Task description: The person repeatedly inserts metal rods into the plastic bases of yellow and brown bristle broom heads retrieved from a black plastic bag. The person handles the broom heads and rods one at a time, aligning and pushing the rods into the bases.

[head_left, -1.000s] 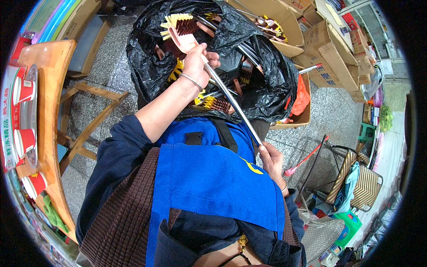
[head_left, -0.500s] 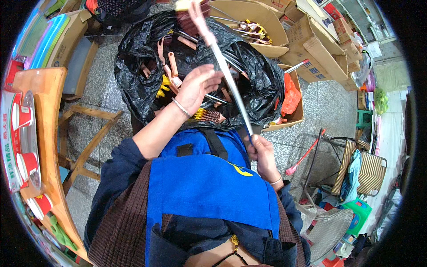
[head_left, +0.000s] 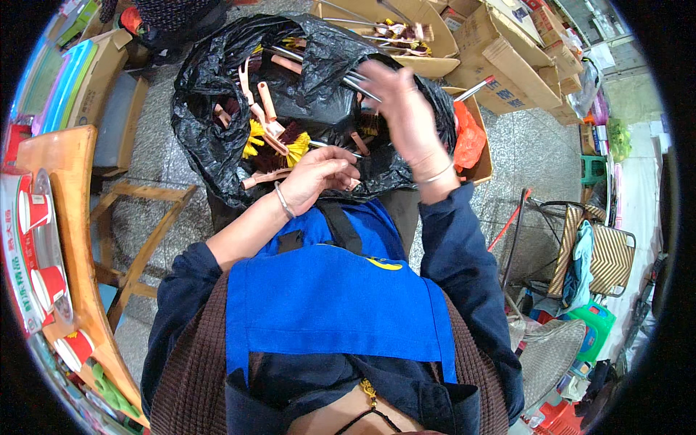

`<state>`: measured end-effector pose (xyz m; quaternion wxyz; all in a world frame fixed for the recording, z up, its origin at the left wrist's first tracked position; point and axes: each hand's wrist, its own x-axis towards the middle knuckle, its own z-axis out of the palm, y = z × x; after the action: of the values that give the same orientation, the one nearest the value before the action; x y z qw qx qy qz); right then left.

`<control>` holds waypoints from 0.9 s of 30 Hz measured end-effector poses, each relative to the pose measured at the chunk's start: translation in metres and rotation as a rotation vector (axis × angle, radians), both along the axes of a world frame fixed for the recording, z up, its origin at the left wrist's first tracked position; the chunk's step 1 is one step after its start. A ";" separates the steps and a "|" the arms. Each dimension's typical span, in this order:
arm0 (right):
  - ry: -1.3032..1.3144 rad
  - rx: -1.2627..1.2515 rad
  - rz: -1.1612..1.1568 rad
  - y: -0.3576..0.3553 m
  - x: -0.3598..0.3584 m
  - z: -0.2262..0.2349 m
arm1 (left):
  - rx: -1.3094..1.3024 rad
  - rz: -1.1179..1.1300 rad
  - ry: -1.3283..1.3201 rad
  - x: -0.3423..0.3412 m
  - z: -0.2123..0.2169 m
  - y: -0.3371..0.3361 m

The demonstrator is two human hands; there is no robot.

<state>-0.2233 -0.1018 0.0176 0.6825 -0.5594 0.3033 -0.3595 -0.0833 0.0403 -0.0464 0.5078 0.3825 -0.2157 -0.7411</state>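
Observation:
Over the large black plastic bag [head_left: 199, 80], my right hand [head_left: 402, 109] is stretched out, its fingers apart and smeared by motion. It is nearest to several metal poles [head_left: 361, 85] inside the bag. My left hand [head_left: 319, 177] hovers at the bag's near edge, fingers loosely bent, with nothing seen in its grasp. Beside it lie a yellow-bristled brush [head_left: 298, 148] and a pink handle [head_left: 267, 177]. Another pink handle [head_left: 267, 101] stands up farther back in the bag. What lies beneath my left hand is partly hidden.
An open cardboard box [head_left: 435, 67] with brushes and poles stands behind the bag. An orange plastic bag [head_left: 470, 138] sits in a box at right. To the left are a wooden table [head_left: 76, 156] with red and white cups and a wooden frame [head_left: 148, 243]. A folding chair [head_left: 605, 254] stands right.
The long pole with the pink brush head has left my right hand. That hand moved up and forward over the bag. My left hand dropped toward the bag's near edge, its fingers more bent.

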 end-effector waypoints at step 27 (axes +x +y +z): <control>1.184 -0.597 0.438 0.021 0.033 -0.185 | 0.130 0.089 -0.295 0.056 -0.044 0.051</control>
<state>-0.1900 -0.0807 -0.1672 0.2763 -0.8731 0.3929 0.0839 -0.0274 0.0912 -0.0900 0.4771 0.5282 -0.2225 -0.6662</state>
